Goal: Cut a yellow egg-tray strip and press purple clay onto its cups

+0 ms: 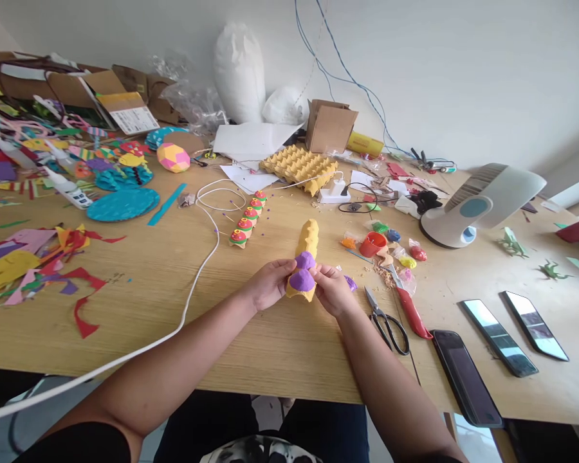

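Between my two hands is a yellow egg-carton strip point(309, 235) whose two nearest bumps are covered in purple clay point(303, 280). My left hand point(273, 283) pinches its left edge, thumb close to the purple. From the other side, my right hand point(335, 289) grips the right edge with thumb and fingers. The strip's far bumps are plain yellow. Just behind my right hand lies a small purple packet point(350, 283). Farther off to the left stands a decorated egg-carton strip point(246, 222) with red and green bumps topped by small yellow rings.
Scissors point(386, 318), a red-handled knife point(412, 312) and phones point(468, 376) lie to the right. Bagged clay surrounds a red cup point(373, 244). A white cable point(188, 302) crosses the left side. Behind are a yellow egg tray point(299, 166) and a fan point(477, 202); paper scraps point(24, 263) lie left.
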`<action>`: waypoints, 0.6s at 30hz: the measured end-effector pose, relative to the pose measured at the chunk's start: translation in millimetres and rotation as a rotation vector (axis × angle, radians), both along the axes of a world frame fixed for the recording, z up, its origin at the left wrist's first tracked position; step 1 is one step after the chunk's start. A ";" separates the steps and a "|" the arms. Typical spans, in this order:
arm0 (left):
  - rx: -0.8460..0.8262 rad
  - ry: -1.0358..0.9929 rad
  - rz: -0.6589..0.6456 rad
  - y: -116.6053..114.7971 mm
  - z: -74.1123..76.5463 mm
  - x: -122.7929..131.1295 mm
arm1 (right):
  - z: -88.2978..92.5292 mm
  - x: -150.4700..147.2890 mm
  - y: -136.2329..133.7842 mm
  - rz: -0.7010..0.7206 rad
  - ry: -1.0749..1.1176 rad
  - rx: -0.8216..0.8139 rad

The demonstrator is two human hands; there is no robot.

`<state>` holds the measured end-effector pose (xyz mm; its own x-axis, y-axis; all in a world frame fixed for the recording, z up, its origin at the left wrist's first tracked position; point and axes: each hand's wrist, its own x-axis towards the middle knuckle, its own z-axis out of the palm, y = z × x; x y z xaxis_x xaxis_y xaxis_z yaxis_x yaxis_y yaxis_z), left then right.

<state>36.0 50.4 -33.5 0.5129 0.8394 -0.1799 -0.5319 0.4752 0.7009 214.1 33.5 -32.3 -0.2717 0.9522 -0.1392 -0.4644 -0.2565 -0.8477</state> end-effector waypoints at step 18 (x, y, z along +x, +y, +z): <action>0.113 0.051 0.029 1.8 -5.1 -1.5 | 3.6 -0.7 -2.1 -0.051 -0.052 0.004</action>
